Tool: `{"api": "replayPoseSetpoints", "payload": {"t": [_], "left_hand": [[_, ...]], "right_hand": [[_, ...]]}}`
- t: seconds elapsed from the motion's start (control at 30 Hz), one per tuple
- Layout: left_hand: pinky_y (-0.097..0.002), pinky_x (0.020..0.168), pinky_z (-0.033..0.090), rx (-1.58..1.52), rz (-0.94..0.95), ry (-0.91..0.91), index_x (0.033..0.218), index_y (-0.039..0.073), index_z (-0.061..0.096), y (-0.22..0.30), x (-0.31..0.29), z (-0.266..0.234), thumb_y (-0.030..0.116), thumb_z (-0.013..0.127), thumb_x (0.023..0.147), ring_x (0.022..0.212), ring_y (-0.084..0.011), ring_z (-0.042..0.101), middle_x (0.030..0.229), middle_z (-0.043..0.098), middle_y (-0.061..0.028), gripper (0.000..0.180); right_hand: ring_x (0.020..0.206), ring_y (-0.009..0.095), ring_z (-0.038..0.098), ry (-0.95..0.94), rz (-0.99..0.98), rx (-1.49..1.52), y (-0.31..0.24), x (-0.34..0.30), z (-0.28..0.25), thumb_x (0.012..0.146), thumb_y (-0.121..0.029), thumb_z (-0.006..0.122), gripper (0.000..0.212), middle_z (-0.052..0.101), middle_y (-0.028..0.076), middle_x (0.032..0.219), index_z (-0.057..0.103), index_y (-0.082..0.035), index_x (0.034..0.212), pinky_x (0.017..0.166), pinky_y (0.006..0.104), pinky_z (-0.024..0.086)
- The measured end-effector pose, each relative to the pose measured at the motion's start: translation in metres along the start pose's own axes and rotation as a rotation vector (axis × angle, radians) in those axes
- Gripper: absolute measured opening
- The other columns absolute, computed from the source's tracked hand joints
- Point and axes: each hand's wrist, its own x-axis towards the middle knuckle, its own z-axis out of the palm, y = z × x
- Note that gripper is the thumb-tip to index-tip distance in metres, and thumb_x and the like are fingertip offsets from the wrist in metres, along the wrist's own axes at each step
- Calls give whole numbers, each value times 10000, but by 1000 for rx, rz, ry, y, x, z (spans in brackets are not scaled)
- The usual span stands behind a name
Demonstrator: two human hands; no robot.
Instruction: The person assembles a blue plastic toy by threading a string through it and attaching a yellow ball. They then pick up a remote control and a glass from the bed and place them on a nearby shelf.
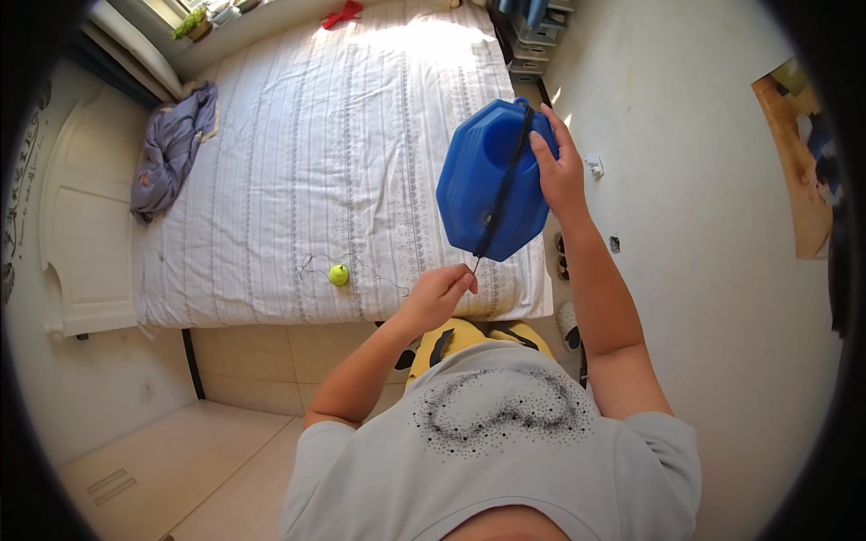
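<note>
A blue eight-sided tennis trainer base (471, 185) is held up over the near right part of the bed. My right hand (563, 167) grips its right edge, thumb on the face beside a round hollow. Black elastic cord (507, 185) runs lengthwise around the base in a wrapped band. Below its lower end, my left hand (442, 296) is closed in a pinch on a thin length of the cord, drawn down from the base. On the bed to the left lies a yellow-green tennis ball (338, 275), with thin loose string around it.
The bed (262, 171) has a white striped sheet, with a crumpled grey-purple cloth (171, 149) at the left. A red item (342, 14) lies at the far edge near potted plants (194, 24). A white wall (695, 225) stands close on the right. Slippers (567, 326) sit beside the bed.
</note>
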Motion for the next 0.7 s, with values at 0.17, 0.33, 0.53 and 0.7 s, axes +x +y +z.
{"api": "replayPoseSetpoints", "payload": {"t": [0.17, 0.33, 0.53, 0.7], "left_hand": [[-293, 705, 434, -270, -285, -190, 960, 17, 623, -64, 30, -20, 209, 502, 940, 767, -129, 527, 816, 597, -29, 228], [-336, 860, 463, -164, -239, -286, 1223, 48, 558, -54, 81, -86, 292, 638, 850, 983, -190, 579, 1099, 608, -103, 453], [-233, 518, 335, 320, -299, -260, 792, 82, 638, 38, 103, -127, 335, 575, 905, 565, -57, 395, 613, 481, 47, 284], [-284, 528, 391, 400, -175, -69, 795, 26, 672, 61, 92, -119, 319, 589, 888, 550, -115, 454, 613, 549, -40, 319]], "right_hand": [[1132, 202, 511, -303, 57, 115, -15, -10, -2, 897, -259, 570, 465, 537, 110, 1242, 475, -100, 1324, 984, 307, 376], [1171, 206, 483, -829, -7, 168, -40, -35, 2, 873, -231, 585, 485, 518, 104, 1272, 476, -98, 1327, 1008, 325, 358], [1118, 261, 520, -830, -34, -126, -43, -56, 0, 819, -218, 613, 502, 522, 126, 1226, 507, -93, 1293, 967, 342, 406], [992, 296, 602, -703, -111, -361, -42, -61, -1, 815, -290, 596, 474, 521, 92, 1237, 522, -205, 1276, 846, 365, 492]]}}
